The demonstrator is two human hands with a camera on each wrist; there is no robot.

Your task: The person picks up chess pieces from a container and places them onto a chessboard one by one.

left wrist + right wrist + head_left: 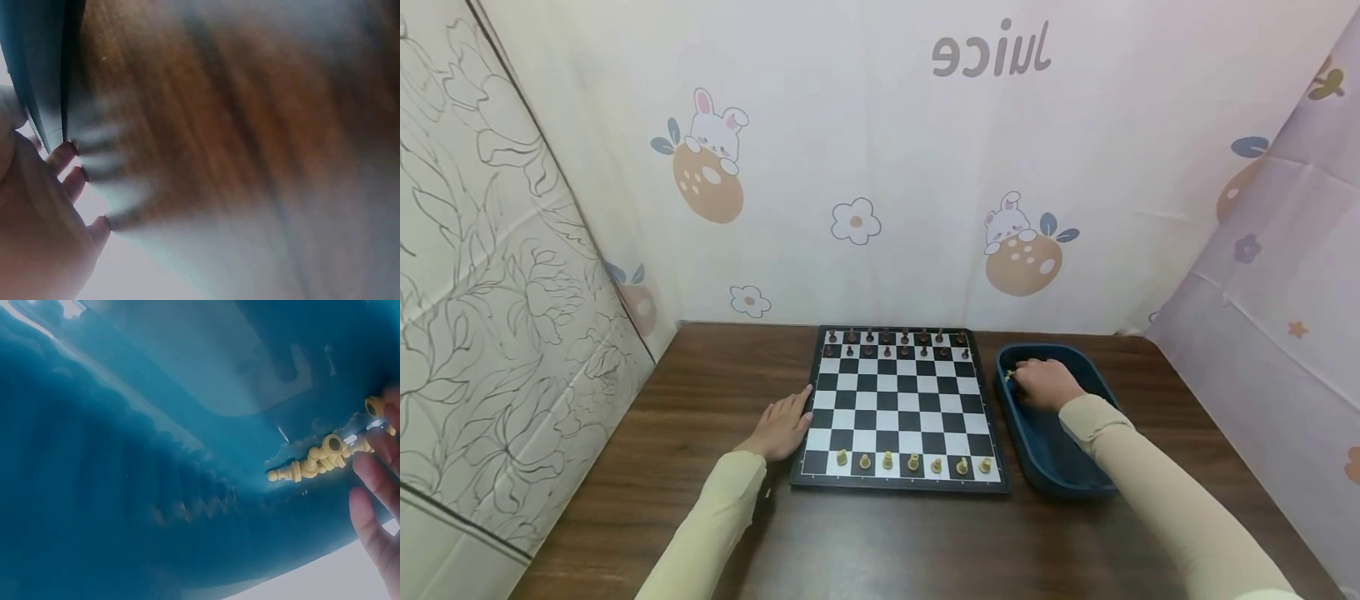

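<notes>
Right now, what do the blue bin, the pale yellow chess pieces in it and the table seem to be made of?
Blue bin: probably glossy plastic, from bright reflections and rounded corners.
Pale yellow chess pieces: likely molded plastic with a soft sheen, one even color apart from dark round undersides.
Table: brown, lightly shiny, with wood grain; solid wood or laminate, I can't tell.

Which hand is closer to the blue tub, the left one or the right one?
Right. The right hand reaches down inside the blue tub; the left hand rests at the chessboard's far side from the tub.
</notes>
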